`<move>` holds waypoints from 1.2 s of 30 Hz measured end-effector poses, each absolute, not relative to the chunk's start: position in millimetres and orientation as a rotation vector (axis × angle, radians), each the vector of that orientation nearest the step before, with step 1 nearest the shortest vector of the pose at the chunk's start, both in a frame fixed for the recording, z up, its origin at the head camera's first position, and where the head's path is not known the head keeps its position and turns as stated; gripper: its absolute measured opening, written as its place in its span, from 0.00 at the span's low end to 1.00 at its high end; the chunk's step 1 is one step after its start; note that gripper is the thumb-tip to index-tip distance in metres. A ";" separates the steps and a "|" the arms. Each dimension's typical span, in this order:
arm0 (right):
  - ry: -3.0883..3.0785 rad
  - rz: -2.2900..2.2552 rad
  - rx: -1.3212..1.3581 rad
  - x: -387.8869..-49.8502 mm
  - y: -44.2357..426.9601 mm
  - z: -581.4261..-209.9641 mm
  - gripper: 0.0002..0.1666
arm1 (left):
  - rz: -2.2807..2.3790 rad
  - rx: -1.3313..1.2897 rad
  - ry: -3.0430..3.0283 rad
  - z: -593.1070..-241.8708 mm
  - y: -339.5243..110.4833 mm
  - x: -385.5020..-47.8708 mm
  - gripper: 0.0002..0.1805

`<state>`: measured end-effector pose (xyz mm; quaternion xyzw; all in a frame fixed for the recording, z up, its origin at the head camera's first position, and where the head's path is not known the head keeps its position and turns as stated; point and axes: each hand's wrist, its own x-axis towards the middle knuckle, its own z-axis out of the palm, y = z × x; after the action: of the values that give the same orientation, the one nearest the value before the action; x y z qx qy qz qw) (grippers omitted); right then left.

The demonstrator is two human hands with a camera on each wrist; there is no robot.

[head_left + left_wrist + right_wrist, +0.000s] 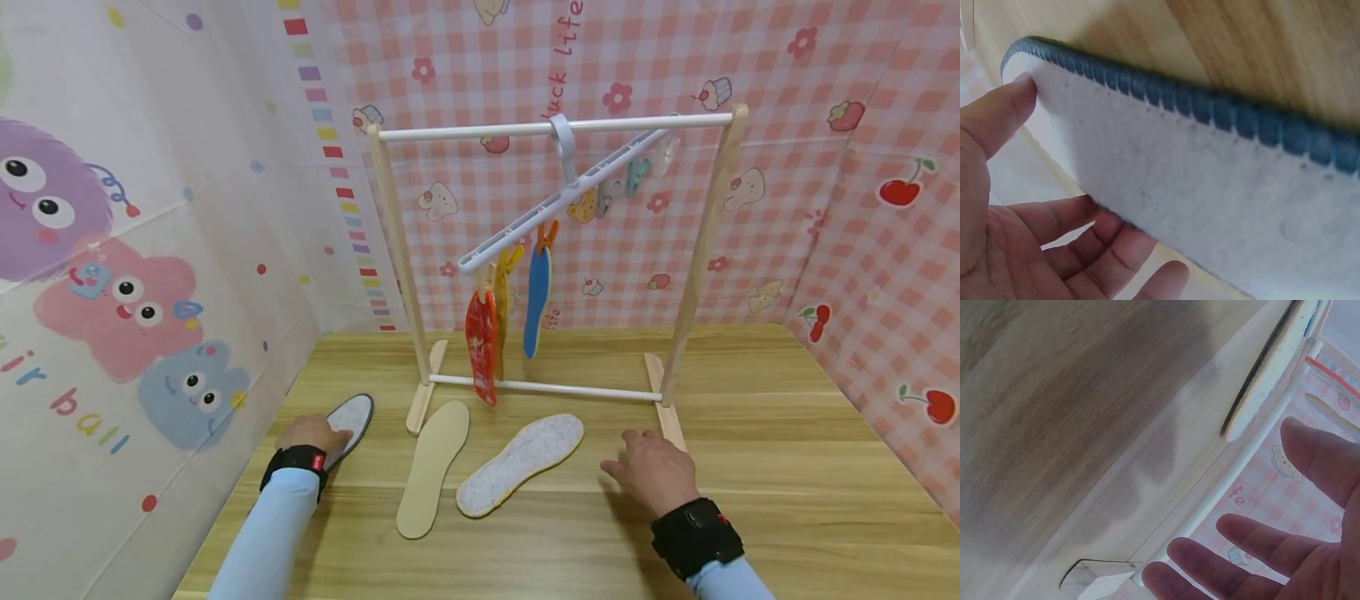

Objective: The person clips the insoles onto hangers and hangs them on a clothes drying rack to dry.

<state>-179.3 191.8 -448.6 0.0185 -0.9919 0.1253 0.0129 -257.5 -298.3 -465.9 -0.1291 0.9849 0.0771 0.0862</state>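
At the left of the table, my left hand (309,435) holds a grey insole with a dark edge (354,417). In the left wrist view the thumb of that hand (1054,244) lies on the pale face of the insole (1172,162), with fingertips at its opposite edge. My right hand (657,472) hovers with spread fingers near the rack's right foot, holding nothing; the right wrist view shows the hand (1297,550) with relaxed fingers. Between the hands lie a cream insole (435,467) and a grey, yellow-edged insole (521,462).
A rack (480,132) bears a slanted white hanger (525,225). Red (481,346), yellow (501,321) and blue (537,300) insoles hang clipped at its near end. A teal clip (637,175) and others hang at the far end. Patterned cloth (787,167) stands behind.
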 end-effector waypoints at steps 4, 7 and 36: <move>-3.105 0.392 0.050 -179.2 191.9 -448.0 0.35 | 0.250 -0.373 2.934 -464.3 -299.7 -256.0 0.36; -3.117 0.393 0.045 -179.1 191.8 -447.4 0.35 | 0.270 -0.360 2.934 -463.4 -301.3 -256.0 0.35; -3.122 0.405 0.055 -179.6 191.5 -445.9 0.35 | 0.347 -0.360 2.971 -443.0 -288.2 -261.1 0.29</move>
<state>-179.6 191.5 -445.9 0.0174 -0.9915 0.1287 -0.0033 -261.1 -288.2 -443.0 -0.1192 0.9841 0.1149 0.0643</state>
